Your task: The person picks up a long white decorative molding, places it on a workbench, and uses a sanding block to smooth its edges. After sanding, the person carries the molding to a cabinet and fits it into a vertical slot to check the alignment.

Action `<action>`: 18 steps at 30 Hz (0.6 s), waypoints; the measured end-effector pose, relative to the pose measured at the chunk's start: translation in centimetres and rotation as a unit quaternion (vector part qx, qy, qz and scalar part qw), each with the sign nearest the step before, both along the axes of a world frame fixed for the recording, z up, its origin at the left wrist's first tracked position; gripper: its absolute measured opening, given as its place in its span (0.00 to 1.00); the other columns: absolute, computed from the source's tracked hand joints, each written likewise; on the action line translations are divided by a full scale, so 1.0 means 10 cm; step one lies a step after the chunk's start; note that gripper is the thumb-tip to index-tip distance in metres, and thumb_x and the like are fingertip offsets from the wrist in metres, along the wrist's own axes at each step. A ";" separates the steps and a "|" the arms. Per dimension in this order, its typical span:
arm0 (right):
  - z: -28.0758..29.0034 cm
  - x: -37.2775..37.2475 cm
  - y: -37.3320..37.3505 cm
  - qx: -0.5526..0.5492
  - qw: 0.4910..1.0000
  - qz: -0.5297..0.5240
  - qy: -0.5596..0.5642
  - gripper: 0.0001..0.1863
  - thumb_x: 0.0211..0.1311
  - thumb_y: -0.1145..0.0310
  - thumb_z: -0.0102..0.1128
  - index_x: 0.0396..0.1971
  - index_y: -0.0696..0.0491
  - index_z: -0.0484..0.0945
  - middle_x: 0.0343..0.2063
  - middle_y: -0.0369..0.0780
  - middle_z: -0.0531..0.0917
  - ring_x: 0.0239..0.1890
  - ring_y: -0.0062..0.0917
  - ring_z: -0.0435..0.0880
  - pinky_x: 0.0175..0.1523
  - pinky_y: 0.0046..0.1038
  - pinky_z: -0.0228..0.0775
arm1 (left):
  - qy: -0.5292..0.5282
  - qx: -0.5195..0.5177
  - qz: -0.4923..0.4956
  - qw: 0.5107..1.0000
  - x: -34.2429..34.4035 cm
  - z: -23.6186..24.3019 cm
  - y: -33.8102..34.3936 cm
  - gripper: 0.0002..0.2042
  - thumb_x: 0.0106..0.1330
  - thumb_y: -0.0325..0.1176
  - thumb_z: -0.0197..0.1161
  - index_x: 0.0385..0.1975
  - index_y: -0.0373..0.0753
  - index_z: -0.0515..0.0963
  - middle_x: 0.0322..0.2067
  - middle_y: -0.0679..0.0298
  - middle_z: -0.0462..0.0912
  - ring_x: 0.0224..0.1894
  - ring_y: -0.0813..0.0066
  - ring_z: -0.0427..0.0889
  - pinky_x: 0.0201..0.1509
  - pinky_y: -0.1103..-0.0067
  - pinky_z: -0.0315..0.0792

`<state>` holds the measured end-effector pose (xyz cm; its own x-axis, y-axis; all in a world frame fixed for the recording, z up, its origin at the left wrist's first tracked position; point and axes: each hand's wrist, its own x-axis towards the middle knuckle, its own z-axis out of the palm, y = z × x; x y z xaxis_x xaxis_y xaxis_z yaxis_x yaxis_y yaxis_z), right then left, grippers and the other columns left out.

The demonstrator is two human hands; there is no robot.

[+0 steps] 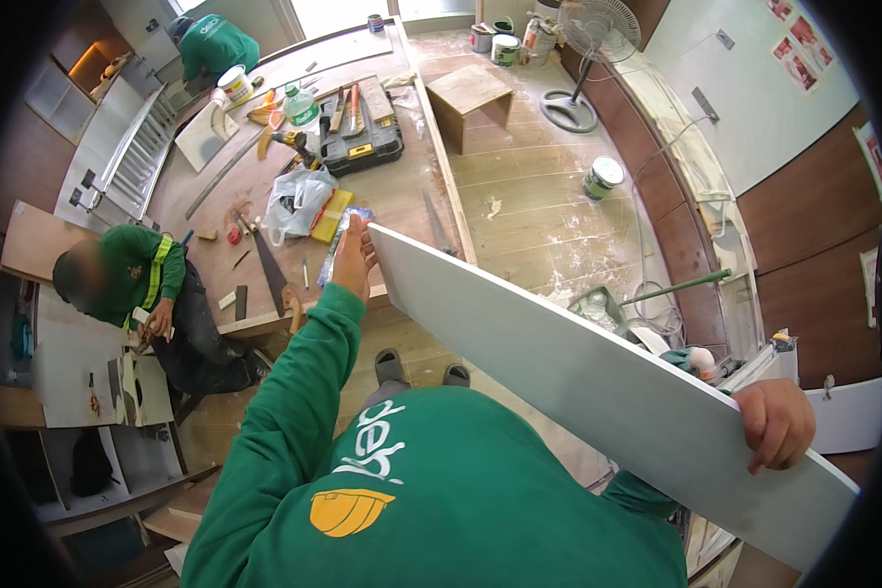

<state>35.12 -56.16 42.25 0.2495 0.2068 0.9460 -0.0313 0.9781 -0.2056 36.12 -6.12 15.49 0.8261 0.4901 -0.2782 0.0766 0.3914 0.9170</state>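
Observation:
A long white board (588,392) runs diagonally in front of me, from the middle of the view to the lower right. My left hand (354,257) grips its narrow upper-left end. My right hand (776,423) is closed over the upper edge near the far right end. Just past my left hand, on the large wooden worktable (206,274), lie a yellow box (331,216), a white plastic bag (294,201) and a hand saw (269,274).
A co-worker (157,294) sits at left; another person (216,54) bends over the table's far end. Power drill (294,147), tool case (358,132). On the right floor stand a stool (468,93), fan (570,108), paint bucket (603,181) and roller tray (603,304).

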 end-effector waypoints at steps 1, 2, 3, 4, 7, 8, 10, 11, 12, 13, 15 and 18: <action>0.06 -0.02 0.01 -0.017 1.000 0.005 -0.008 0.16 0.64 0.79 0.48 0.17 0.54 0.77 0.18 0.41 0.82 0.25 0.31 0.85 0.32 0.26 0.70 | 0.007 -0.048 -0.014 0.999 -0.02 0.13 0.00 0.25 0.75 0.55 0.56 0.57 0.38 0.75 0.47 0.64 0.80 0.49 0.74 0.77 0.56 0.74 0.70; 0.11 -0.02 0.05 -0.034 0.999 0.014 -0.014 0.15 0.64 0.78 0.49 0.17 0.54 0.77 0.18 0.42 0.82 0.25 0.31 0.85 0.32 0.26 0.71 | 0.010 -0.039 -0.014 0.999 -0.06 0.25 0.00 0.20 0.74 0.50 0.60 0.52 0.40 0.75 0.43 0.68 0.79 0.44 0.79 0.75 0.49 0.76 0.69; 0.16 -0.01 0.10 -0.049 0.998 0.024 -0.021 0.14 0.63 0.77 0.49 0.17 0.55 0.77 0.18 0.43 0.82 0.26 0.32 0.85 0.33 0.27 0.72 | 0.007 -0.023 -0.007 1.000 -0.09 0.25 0.02 0.19 0.73 0.48 0.62 0.52 0.40 0.75 0.42 0.68 0.79 0.44 0.79 0.76 0.49 0.75 0.69; 0.17 -0.02 0.09 -0.061 0.998 0.019 -0.028 0.14 0.63 0.76 0.49 0.18 0.55 0.77 0.19 0.43 0.82 0.26 0.33 0.85 0.33 0.28 0.73 | 0.003 -0.011 -0.002 1.000 -0.11 0.26 0.00 0.18 0.73 0.46 0.63 0.52 0.40 0.75 0.42 0.68 0.79 0.43 0.79 0.76 0.49 0.75 0.69; 0.16 0.00 0.10 -0.108 0.992 0.020 -0.060 0.19 0.72 0.66 0.49 0.20 0.55 0.78 0.21 0.43 0.83 0.29 0.36 0.86 0.41 0.34 0.76 | 0.005 -0.032 0.040 0.999 -0.16 0.25 -0.01 0.17 0.69 0.39 0.66 0.52 0.39 0.75 0.40 0.68 0.78 0.41 0.77 0.77 0.48 0.77 0.69; 0.16 0.01 0.14 -0.117 0.990 0.030 -0.071 0.21 0.74 0.64 0.48 0.20 0.55 0.78 0.21 0.43 0.82 0.29 0.37 0.86 0.43 0.35 0.76 | -0.001 -0.035 0.052 0.998 -0.17 0.20 0.02 0.17 0.68 0.38 0.66 0.52 0.39 0.75 0.40 0.67 0.78 0.41 0.76 0.77 0.48 0.77 0.69; 0.17 0.02 0.15 -0.143 0.984 0.038 -0.100 0.25 0.79 0.59 0.43 0.22 0.55 0.79 0.23 0.43 0.83 0.32 0.37 0.87 0.48 0.38 0.76 | -0.011 -0.039 0.071 0.997 -0.19 0.13 0.06 0.17 0.68 0.37 0.65 0.52 0.38 0.75 0.40 0.66 0.78 0.41 0.74 0.78 0.48 0.76 0.71; 0.18 0.03 0.16 -0.157 0.980 0.040 -0.114 0.27 0.81 0.56 0.41 0.23 0.55 0.79 0.24 0.43 0.83 0.33 0.38 0.87 0.51 0.40 0.76 | -0.015 -0.041 0.078 0.996 -0.20 0.11 0.07 0.16 0.68 0.37 0.65 0.52 0.37 0.75 0.40 0.66 0.78 0.41 0.72 0.79 0.49 0.75 0.72; 0.19 0.03 0.19 -0.166 0.977 0.043 -0.123 0.27 0.81 0.57 0.41 0.24 0.55 0.80 0.24 0.43 0.83 0.34 0.37 0.87 0.52 0.40 0.76 | -0.019 -0.043 0.086 0.995 -0.21 0.10 0.09 0.16 0.68 0.37 0.64 0.52 0.37 0.76 0.40 0.65 0.78 0.42 0.70 0.80 0.50 0.74 0.73; 0.19 0.05 0.21 -0.174 0.975 0.048 -0.131 0.27 0.81 0.57 0.40 0.25 0.56 0.80 0.25 0.43 0.83 0.35 0.37 0.87 0.53 0.41 0.76 | -0.021 -0.047 0.095 0.994 -0.22 0.08 0.11 0.16 0.68 0.36 0.64 0.51 0.37 0.76 0.39 0.65 0.78 0.41 0.70 0.80 0.50 0.74 0.74; 0.19 0.07 0.26 -0.185 0.970 0.060 -0.144 0.28 0.82 0.57 0.38 0.26 0.56 0.80 0.27 0.43 0.83 0.37 0.38 0.87 0.55 0.42 0.75 | -0.024 -0.056 0.115 0.991 -0.24 0.07 0.15 0.15 0.67 0.36 0.65 0.50 0.36 0.77 0.36 0.65 0.78 0.40 0.70 0.80 0.50 0.74 0.75; 0.19 0.09 0.30 -0.196 0.965 0.070 -0.157 0.29 0.83 0.57 0.35 0.29 0.58 0.81 0.28 0.44 0.83 0.39 0.39 0.87 0.57 0.43 0.75 | -0.031 -0.052 0.122 0.991 -0.30 0.03 0.23 0.12 0.66 0.35 0.66 0.45 0.36 0.78 0.32 0.66 0.78 0.38 0.69 0.81 0.49 0.73 0.75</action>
<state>36.00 -53.13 44.12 -0.0940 0.5757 0.8122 -0.0335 0.8136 -0.5805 33.17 -3.78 15.80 0.7035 0.6486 -0.2905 -0.0869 0.4841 0.8707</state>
